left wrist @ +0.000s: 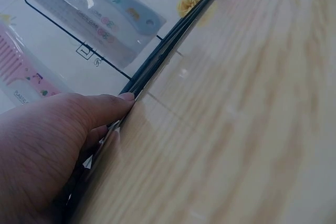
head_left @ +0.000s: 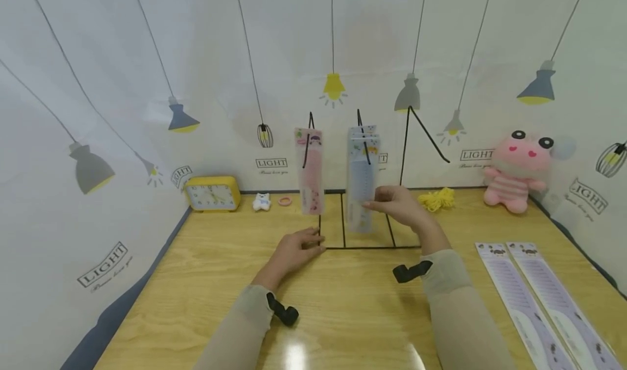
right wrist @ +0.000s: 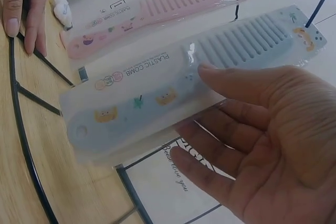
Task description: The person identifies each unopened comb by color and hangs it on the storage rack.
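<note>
A black wire display rack [head_left: 344, 220] stands on the wooden table, its upright hooks rising at the back. Packaged blue combs [head_left: 361, 185] hang one behind another from the middle hook. My right hand [head_left: 401, 207] is at their lower right side, the thumb [right wrist: 226, 80] on the front of the pack and the other fingers behind its edge. A packaged pink comb [head_left: 309, 174] hangs from the left hook. My left hand [head_left: 296, 250] holds the front left corner of the rack's base, its thumb [left wrist: 113, 106] against the wire. The right hook carries nothing.
Two purple comb packs [head_left: 534, 299] lie at the right. Along the back are a yellow clock [head_left: 212, 193], a small white bear figure [head_left: 262, 201], a pink ring [head_left: 284, 201], a yellow yarn bundle [head_left: 437, 199] and a pink plush toy [head_left: 516, 174]. A lamp-printed backdrop surrounds the table.
</note>
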`<action>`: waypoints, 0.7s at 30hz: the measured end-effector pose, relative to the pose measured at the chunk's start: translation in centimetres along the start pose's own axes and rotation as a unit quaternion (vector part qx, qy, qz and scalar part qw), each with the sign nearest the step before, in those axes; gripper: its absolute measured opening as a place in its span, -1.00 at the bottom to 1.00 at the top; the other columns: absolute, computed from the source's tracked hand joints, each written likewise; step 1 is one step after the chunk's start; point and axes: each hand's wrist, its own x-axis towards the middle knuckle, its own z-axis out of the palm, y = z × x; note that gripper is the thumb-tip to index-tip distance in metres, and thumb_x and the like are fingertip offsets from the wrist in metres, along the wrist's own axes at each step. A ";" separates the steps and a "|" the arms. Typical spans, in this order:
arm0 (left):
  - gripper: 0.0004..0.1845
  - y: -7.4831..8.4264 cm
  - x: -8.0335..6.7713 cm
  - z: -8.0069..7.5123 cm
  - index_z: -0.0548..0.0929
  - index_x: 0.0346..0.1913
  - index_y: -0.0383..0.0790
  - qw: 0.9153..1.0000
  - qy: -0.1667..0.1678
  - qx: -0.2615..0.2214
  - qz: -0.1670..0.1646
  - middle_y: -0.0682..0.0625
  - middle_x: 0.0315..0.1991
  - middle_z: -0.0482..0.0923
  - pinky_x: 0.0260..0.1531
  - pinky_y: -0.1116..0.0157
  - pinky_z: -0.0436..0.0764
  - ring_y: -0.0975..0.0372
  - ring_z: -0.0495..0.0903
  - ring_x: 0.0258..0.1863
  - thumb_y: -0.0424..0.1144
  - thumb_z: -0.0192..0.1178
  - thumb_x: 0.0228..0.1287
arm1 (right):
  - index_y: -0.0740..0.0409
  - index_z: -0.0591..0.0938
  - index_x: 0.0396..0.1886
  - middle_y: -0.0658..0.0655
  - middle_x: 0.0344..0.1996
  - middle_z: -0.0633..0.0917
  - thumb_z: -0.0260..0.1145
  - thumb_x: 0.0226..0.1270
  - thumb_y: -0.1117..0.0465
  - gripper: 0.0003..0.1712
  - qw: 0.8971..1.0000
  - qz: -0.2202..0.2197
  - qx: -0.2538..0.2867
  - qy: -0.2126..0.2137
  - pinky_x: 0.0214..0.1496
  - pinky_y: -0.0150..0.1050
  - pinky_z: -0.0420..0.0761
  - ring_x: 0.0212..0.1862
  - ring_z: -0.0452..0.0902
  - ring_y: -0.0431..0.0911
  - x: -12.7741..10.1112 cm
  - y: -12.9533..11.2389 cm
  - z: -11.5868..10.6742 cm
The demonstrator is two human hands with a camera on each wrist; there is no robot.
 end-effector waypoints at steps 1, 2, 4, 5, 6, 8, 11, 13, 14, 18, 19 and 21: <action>-0.59 0.0 0.0 0.0 0.69 0.22 0.00 1.000 -0.001 0.001 0.001 0.06 0.42 0.41 0.45 0.01 0.24 0.13 0.29 0.46 0.04 0.25 0.41 | 0.17 0.70 0.08 0.18 0.02 0.73 0.38 0.36 -0.13 -0.48 1.000 -0.003 -0.013 0.007 0.21 0.18 0.53 0.14 0.60 0.13 -0.1 0.0 -0.1; -0.59 0.1 0.0 0.1 0.69 0.22 -0.01 1.000 -0.002 0.001 0.002 0.05 0.42 0.41 0.45 0.00 0.24 0.13 0.29 0.46 0.03 0.25 0.41 | 0.16 0.69 0.09 0.19 0.02 0.73 0.38 0.37 -0.13 -0.48 1.000 -0.004 -0.023 0.015 0.22 0.18 0.53 0.15 0.60 0.14 -0.2 0.1 -0.1; -0.59 0.1 -0.1 0.1 0.68 0.23 -0.02 1.000 -0.001 0.000 0.003 0.04 0.42 0.40 0.44 -0.01 0.25 0.12 0.29 0.46 0.03 0.25 0.42 | 0.14 0.68 0.12 0.19 0.05 0.72 0.36 0.39 -0.10 -0.50 0.999 -0.008 -0.044 0.030 0.21 0.17 0.55 0.16 0.59 0.14 -0.4 0.1 -0.4; -0.59 0.1 -0.1 0.1 0.68 0.23 -0.01 1.000 -0.002 0.000 0.002 0.05 0.42 0.40 0.44 0.00 0.25 0.12 0.29 0.46 0.03 0.25 0.41 | 0.14 0.68 0.12 0.19 0.05 0.72 0.35 0.40 -0.09 -0.52 0.998 -0.012 -0.056 0.040 0.19 0.17 0.56 0.16 0.60 0.15 -0.6 0.0 -0.6; -0.59 0.1 0.0 0.0 0.68 0.23 -0.01 1.000 -0.002 -0.001 0.001 0.06 0.42 0.40 0.44 0.00 0.25 0.13 0.29 0.46 0.03 0.25 0.42 | 0.14 0.68 0.12 0.19 0.05 0.72 0.33 0.42 -0.07 -0.54 0.996 -0.018 -0.067 0.049 0.18 0.16 0.57 0.15 0.60 0.15 -0.8 0.0 -0.8; -0.59 0.0 0.0 0.1 0.68 0.23 0.01 1.000 -0.002 -0.003 -0.001 0.06 0.42 0.40 0.45 0.01 0.24 0.14 0.28 0.47 0.04 0.25 0.41 | 0.11 0.69 0.10 0.16 0.03 0.73 0.31 0.43 -0.07 -0.57 0.993 -0.026 -0.090 0.070 0.13 0.16 0.59 0.11 0.62 0.13 -1.2 0.1 -1.1; -0.59 -0.1 0.1 0.2 0.68 0.23 0.03 1.000 -0.002 0.000 -0.003 0.09 0.42 0.40 0.45 0.05 0.23 0.18 0.27 0.47 0.06 0.24 0.41 | 0.07 0.68 0.09 0.15 0.01 0.73 0.32 0.42 -0.12 -0.56 0.989 -0.034 -0.107 0.092 0.08 0.15 0.60 0.07 0.63 0.10 -2.3 0.6 -1.9; -0.59 -0.1 0.1 0.2 0.68 0.23 0.03 1.000 0.000 0.005 0.002 0.09 0.41 0.41 0.45 0.05 0.24 0.18 0.28 0.46 0.06 0.24 0.41 | 0.04 0.65 0.14 0.14 0.05 0.71 0.34 0.39 -0.15 -0.51 0.988 -0.040 -0.111 0.099 0.04 0.14 0.61 0.05 0.63 0.08 -3.2 1.3 -2.5; -0.59 -0.1 0.2 0.2 0.68 0.23 0.03 1.000 0.001 0.006 0.004 0.09 0.41 0.41 0.45 0.05 0.24 0.17 0.28 0.46 0.07 0.24 0.42 | 0.02 0.63 0.19 0.14 0.09 0.69 0.35 0.38 -0.17 -0.47 0.987 -0.044 -0.114 0.100 0.05 0.15 0.61 0.06 0.62 0.08 -3.6 1.6 -2.8; -0.59 0.0 0.1 0.2 0.69 0.22 -0.01 1.000 0.007 -0.002 0.009 0.03 0.40 0.43 0.45 0.01 0.24 0.13 0.30 0.45 0.03 0.25 0.41 | -0.01 0.53 0.38 0.16 0.26 0.57 0.37 0.35 -0.18 -0.32 0.985 -0.065 -0.126 0.100 0.07 0.21 0.58 0.14 0.56 0.15 -5.3 2.9 -4.1; -0.60 0.0 0.1 0.2 0.69 0.21 -0.01 1.000 0.007 -0.005 0.007 0.02 0.40 0.43 0.45 0.01 0.24 0.13 0.30 0.46 0.03 0.26 0.41 | -0.04 0.52 0.39 0.17 0.27 0.56 0.37 0.34 -0.20 -0.30 0.983 -0.069 -0.135 0.101 0.07 0.23 0.57 0.16 0.55 0.17 -5.7 3.2 -4.4; -0.60 0.1 0.0 0.2 0.70 0.20 -0.03 1.000 0.008 -0.011 0.007 0.00 0.39 0.44 0.45 0.00 0.24 0.12 0.30 0.46 0.02 0.27 0.40 | -0.08 0.52 0.40 0.17 0.29 0.52 0.39 0.32 -0.21 -0.29 0.982 -0.065 -0.142 0.103 0.07 0.27 0.54 0.20 0.50 0.19 -6.6 3.8 -4.9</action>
